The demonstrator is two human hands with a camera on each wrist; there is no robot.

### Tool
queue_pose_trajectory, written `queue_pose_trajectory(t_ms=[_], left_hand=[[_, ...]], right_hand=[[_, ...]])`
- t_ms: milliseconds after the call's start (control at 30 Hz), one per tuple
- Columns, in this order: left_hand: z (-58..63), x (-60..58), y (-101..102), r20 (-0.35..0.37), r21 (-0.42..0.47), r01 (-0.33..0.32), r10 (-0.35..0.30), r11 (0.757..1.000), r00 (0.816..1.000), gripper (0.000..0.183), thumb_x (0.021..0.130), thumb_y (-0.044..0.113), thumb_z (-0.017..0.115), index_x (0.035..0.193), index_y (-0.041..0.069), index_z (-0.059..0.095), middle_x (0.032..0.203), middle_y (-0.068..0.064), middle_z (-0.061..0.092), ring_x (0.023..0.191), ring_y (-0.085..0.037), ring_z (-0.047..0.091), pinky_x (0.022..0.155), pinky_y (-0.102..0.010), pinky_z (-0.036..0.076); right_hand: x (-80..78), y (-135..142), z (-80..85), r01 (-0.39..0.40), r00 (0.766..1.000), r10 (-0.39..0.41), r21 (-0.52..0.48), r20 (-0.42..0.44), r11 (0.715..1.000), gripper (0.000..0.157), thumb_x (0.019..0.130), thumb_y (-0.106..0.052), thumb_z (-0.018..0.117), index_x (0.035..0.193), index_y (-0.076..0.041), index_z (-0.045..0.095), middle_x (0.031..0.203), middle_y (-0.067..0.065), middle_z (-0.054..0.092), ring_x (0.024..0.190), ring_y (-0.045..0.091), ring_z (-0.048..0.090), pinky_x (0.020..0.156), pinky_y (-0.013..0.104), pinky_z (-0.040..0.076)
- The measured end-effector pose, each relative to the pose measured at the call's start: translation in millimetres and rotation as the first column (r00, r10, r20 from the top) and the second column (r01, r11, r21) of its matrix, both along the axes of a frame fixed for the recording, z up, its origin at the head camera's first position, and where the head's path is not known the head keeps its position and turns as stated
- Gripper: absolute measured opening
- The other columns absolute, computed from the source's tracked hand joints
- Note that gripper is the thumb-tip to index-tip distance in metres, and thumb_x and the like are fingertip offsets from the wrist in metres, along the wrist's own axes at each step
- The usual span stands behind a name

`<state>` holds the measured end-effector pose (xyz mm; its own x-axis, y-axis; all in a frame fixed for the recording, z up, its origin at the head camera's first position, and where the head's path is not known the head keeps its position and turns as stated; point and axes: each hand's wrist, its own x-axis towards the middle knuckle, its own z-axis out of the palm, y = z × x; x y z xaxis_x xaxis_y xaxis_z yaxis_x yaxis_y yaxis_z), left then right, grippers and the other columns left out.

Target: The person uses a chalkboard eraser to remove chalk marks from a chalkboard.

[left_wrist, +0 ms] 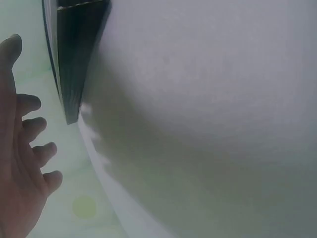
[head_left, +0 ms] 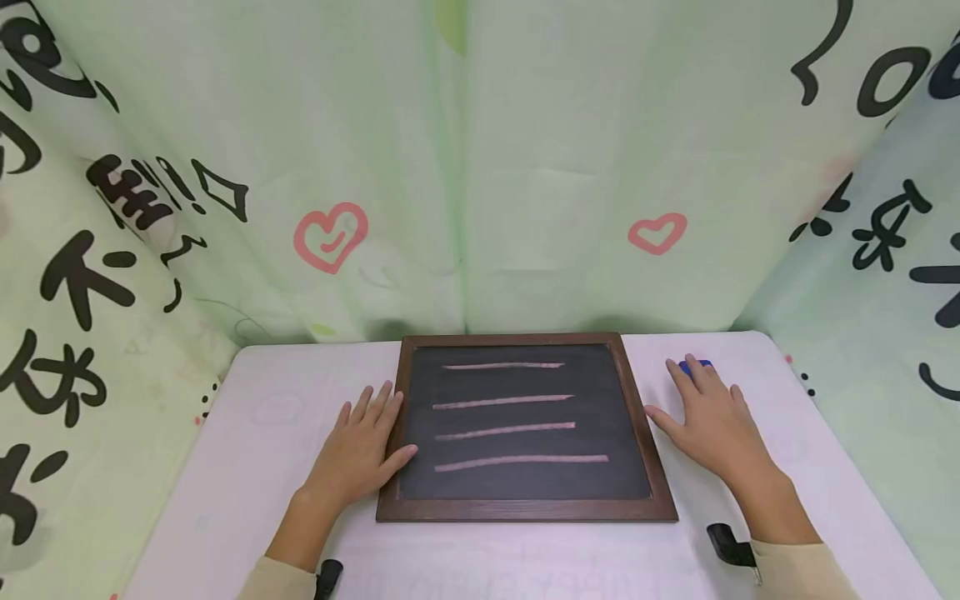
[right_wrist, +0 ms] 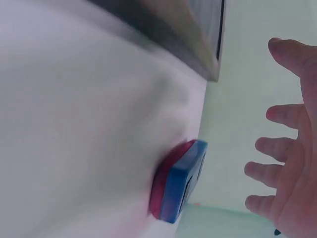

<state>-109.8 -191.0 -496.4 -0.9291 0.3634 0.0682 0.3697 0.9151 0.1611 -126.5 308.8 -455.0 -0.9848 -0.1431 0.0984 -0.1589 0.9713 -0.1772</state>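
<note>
A small chalkboard (head_left: 525, 483) in a brown wooden frame lies on the white table, with several pink chalk lines drawn across it. At its left edge is my left hand (head_left: 356, 454), fingers extended and thumb over the frame; whether it touches the frame I cannot tell. To the right of the board, my right hand (head_left: 712, 425) hovers with spread fingers. Beyond its fingertips sits a blue-topped eraser (right_wrist: 181, 183) with a red underside, partly hidden by the fingers in the head view. In the right wrist view, a gap separates the hand from the eraser.
The white table (head_left: 525, 558) has a rounded far edge just behind the board. Pale green curtains (head_left: 540, 208) with black lettering and pink hearts hang behind and along both sides. A black strap piece (head_left: 729, 546) shows at the right wrist.
</note>
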Motion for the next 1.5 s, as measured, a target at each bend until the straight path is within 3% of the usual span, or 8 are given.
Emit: queue_pose_trajectory(t_ms=[300,467,667,1067,1500], left_hand=[[-2.3,-2.1,-4,0.025,0.008,0.059,-0.059,0.998,0.998,0.080,0.102,0.057,0.054,0.162,0.008,0.034,0.170,-0.014,0.027,0.156,-0.042,0.026,0.123,-0.064,0.027],[-4.2,-2.1,-7,0.028,-0.015,0.085,-0.085,0.996,0.996,0.078,0.103,0.056,0.053,0.161,0.008,0.035,0.170,-0.014,0.029,0.155,-0.042,0.028,0.122,-0.063,0.029],[-8.6,-1.2,-11,0.035,-0.028,0.104,-0.103,0.994,0.994,0.076,0.104,0.053,0.053,0.161,0.007,0.036,0.169,-0.014,0.030,0.155,-0.042,0.030,0.122,-0.062,0.030],[-17.5,-3.2,-15,0.004,-0.046,0.139,-0.139,0.989,0.990,0.070,0.106,0.045,0.052,0.162,0.006,0.034,0.171,-0.010,0.028,0.154,-0.041,0.031,0.122,-0.059,0.032],[-13.8,-0.7,-11,0.046,-0.017,0.136,-0.135,0.991,0.990,0.069,0.107,0.041,0.051,0.162,0.004,0.031,0.171,-0.011,0.027,0.153,-0.043,0.032,0.121,-0.061,0.032]], right_hand=[[-8.0,30,-10.2,0.019,0.999,-0.020,-0.027,-0.025,0.999,0.086,0.090,-0.045,0.074,0.148,0.012,0.044,0.148,0.042,0.040,0.122,0.067,0.048,0.099,0.078,0.041],[-14.0,49,-18.3,0.070,0.995,-0.068,-0.035,0.068,0.997,0.092,0.092,-0.049,0.072,0.150,0.013,0.037,0.147,0.045,0.035,0.124,0.068,0.042,0.096,0.081,0.040],[-19.4,63,-26.9,0.169,0.973,-0.158,-0.050,0.167,0.984,0.096,0.094,-0.050,0.070,0.151,0.017,0.030,0.139,0.048,0.033,0.118,0.066,0.037,0.091,0.081,0.041],[-28.2,69,-35.4,0.230,0.950,-0.208,-0.076,0.232,0.970,0.089,0.095,-0.040,0.068,0.140,0.027,0.032,0.121,0.051,0.036,0.105,0.062,0.041,0.083,0.072,0.046],[-29.4,66,-35.8,0.254,0.941,-0.231,-0.063,0.248,0.965,0.084,0.095,-0.036,0.069,0.135,0.030,0.034,0.114,0.049,0.040,0.102,0.060,0.044,0.082,0.070,0.049]])
